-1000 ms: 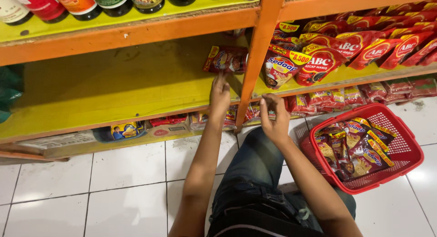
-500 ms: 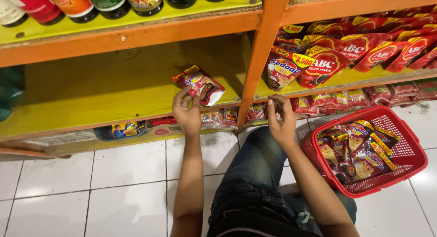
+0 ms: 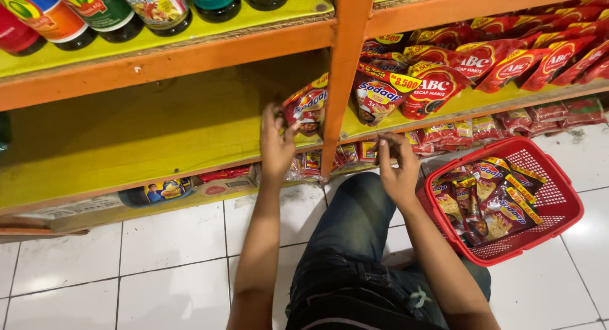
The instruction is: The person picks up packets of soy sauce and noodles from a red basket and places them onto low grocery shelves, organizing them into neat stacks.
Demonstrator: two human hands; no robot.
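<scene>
Head view: our left hand (image 3: 277, 143) grips a red-and-yellow sachet (image 3: 309, 105) at 12 o'clock on the yellow shelf (image 3: 127, 140); our right hand (image 3: 398, 168) clutches a smaller packet (image 3: 388, 150).

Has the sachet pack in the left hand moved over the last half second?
Yes. The sachet pack in the left hand has moved right, toward the orange shelf post, and now sits beside it.

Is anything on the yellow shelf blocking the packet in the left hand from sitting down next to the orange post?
Nothing visible does. The left hand holds the red packet over the bare yellow shelf, just left of the orange post. The other packets lie right of that post.
</scene>
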